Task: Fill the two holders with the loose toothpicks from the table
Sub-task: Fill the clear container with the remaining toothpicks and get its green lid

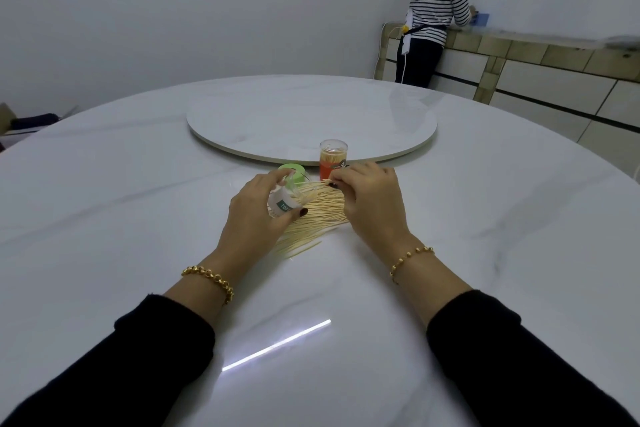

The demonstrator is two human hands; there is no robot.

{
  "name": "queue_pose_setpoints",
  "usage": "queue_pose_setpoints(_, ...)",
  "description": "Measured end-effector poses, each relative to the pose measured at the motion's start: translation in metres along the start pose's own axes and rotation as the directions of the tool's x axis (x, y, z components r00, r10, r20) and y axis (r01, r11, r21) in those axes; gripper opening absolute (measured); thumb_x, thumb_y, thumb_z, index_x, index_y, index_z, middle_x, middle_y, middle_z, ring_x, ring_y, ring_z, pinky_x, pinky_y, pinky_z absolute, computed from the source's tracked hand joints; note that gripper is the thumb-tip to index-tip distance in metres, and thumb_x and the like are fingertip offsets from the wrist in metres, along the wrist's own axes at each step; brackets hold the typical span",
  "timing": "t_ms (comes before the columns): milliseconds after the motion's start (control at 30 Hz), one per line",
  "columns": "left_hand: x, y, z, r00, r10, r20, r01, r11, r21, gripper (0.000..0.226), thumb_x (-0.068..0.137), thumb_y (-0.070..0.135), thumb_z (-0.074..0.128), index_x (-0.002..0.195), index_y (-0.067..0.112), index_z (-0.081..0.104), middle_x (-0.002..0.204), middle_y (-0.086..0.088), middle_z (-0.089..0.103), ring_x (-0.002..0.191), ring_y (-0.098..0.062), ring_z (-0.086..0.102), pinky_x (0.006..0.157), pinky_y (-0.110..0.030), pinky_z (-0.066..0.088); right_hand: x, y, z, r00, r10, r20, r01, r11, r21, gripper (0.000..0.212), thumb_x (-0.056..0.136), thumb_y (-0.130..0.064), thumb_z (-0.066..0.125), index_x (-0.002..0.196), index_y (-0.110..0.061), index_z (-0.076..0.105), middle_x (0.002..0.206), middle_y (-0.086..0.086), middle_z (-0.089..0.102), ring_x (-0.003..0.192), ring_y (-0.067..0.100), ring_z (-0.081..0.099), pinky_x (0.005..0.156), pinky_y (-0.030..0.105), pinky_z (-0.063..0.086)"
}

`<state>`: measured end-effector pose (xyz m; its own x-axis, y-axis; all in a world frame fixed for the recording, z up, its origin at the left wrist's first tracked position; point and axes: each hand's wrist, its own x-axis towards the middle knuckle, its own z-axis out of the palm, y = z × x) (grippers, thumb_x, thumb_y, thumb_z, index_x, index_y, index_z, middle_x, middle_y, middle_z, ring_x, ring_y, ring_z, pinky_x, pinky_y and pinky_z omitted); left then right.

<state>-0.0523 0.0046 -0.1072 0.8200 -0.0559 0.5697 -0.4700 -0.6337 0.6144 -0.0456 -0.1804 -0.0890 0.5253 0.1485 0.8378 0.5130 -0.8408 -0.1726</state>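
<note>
Left hand [258,210] gripping tilted holder [282,199], right hand [369,203] pinching toothpicks [320,208]

Gripping in the left hand [256,218] a clear toothpick holder [281,203] with a green-and-white label, tipped on its side, mouth toward the right hand [372,208]; pinching in the right fingertips a small bunch of toothpicks [317,188], tips at that mouth; beneath and between both hands, a loose toothpick pile [322,218] on the marble table [138,218]; just beyond the left hand, a green lid [292,170]; just beyond the right fingers, an orange holder [333,158], upright, capped, toothpicks showing inside.
</note>
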Motion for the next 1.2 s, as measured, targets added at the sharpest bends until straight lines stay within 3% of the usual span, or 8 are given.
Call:
queue_pose_setpoints(333, -0.001, 0.004, 0.003, 0.998, 0.06, 0.01, -0.06, 0.998, 0.023, 0.058, 0.071, 0.027, 0.081, 0.124, 0.023, 0.057, 0.11, 0.004, 0.063, 0.1, -0.015, 0.056, 0.089, -0.042, 0.047, -0.001, -0.007, 0.007, 0.987, -0.161, 0.012, 0.162, 0.984, -0.08, 0.029, 0.065, 0.007, 0.065, 0.079, -0.017, 0.072, 0.077, -0.001, 0.066, 0.072, 0.025, 0.059, 0.063, 0.033, 0.043)
queue_pose_setpoints(500, -0.002, 0.005, 0.004, 0.997, 0.077, 0.016, -0.078, 0.997, 0.013, 0.057, 0.073, 0.027, 0.08, 0.124, 0.021, 0.057, 0.11, 0.004, 0.062, 0.099, -0.016, 0.057, 0.087, -0.043, 0.048, -0.003, -0.012, 0.011, 0.978, -0.206, 0.013, 0.206, 0.979, 0.004, 0.03, 0.069, 0.006, 0.052, 0.079, -0.012, 0.074, 0.078, 0.004, 0.066, 0.072, 0.027, 0.06, 0.062, 0.034, 0.05)
queue_pose_setpoints(700, -0.002, 0.004, 0.004, 0.997, 0.076, 0.011, -0.076, 0.997, 0.0, 0.056, 0.072, 0.035, 0.077, 0.123, 0.023, 0.057, 0.11, 0.005, 0.063, 0.099, -0.016, 0.057, 0.086, -0.044, 0.049, -0.004, -0.014, 0.011, 0.976, -0.216, 0.033, 0.208, 0.966, 0.152, 0.031, 0.067, 0.012, 0.058, 0.084, -0.007, 0.075, 0.087, 0.004, 0.074, 0.08, 0.031, 0.064, 0.065, 0.036, 0.056)
queue_pose_setpoints(833, -0.001, 0.004, 0.003, 0.998, 0.068, 0.012, -0.068, 0.998, 0.012, 0.057, 0.072, 0.028, 0.081, 0.124, 0.023, 0.057, 0.11, 0.004, 0.063, 0.1, -0.016, 0.057, 0.088, -0.044, 0.048, -0.004, -0.01, 0.009, 0.994, -0.112, -0.006, 0.111, 0.971, 0.212, 0.032, 0.071, 0.013, 0.059, 0.091, -0.006, 0.075, 0.092, 0.003, 0.074, 0.089, 0.026, 0.064, 0.078, 0.032, 0.054)
queue_pose_setpoints(933, 0.0, 0.002, 0.003, 0.999, 0.034, 0.015, -0.034, 0.999, 0.012, 0.057, 0.073, 0.03, 0.08, 0.124, 0.023, 0.056, 0.112, 0.001, 0.063, 0.103, -0.017, 0.056, 0.09, -0.044, 0.047, -0.006, -0.004, 0.008, 0.999, 0.028, 0.018, -0.031, 0.969, 0.245, 0.029, 0.079, 0.008, 0.057, 0.096, -0.009, 0.074, 0.092, 0.001, 0.074, 0.089, 0.021, 0.063, 0.077, 0.028, 0.05)
queue_pose_setpoints(1067, 0.001, -0.002, 0.002, 1.0, -0.003, -0.019, 0.004, 1.0, 0.015, 0.058, 0.073, 0.033, 0.08, 0.125, 0.024, 0.056, 0.111, 0.002, 0.061, 0.103, -0.016, 0.056, 0.09, -0.043, 0.047, -0.009, 0.0, 0.007, 0.973, 0.202, 0.115, -0.227, 0.933, 0.28, 0.024, 0.087, -0.011, 0.055, 0.102, -0.016, 0.072, 0.093, -0.002, 0.072, 0.088, 0.016, 0.061, 0.076, 0.032, 0.049)
queue_pose_setpoints(1200, 0.002, -0.004, 0.001, 0.998, -0.023, -0.064, 0.023, 1.0, 0.012, 0.059, 0.073, 0.032, 0.08, 0.125, 0.021, 0.055, 0.111, 0.0, 0.061, 0.104, -0.018, 0.056, 0.09, -0.045, 0.047, -0.01, -0.004, 0.006, 0.945, 0.25, 0.21, -0.306, 0.902, 0.303, 0.027, 0.09, -0.031, 0.05, 0.103, -0.019, 0.07, 0.091, -0.003, 0.071, 0.088, 0.015, 0.061, 0.077, 0.034, 0.048)
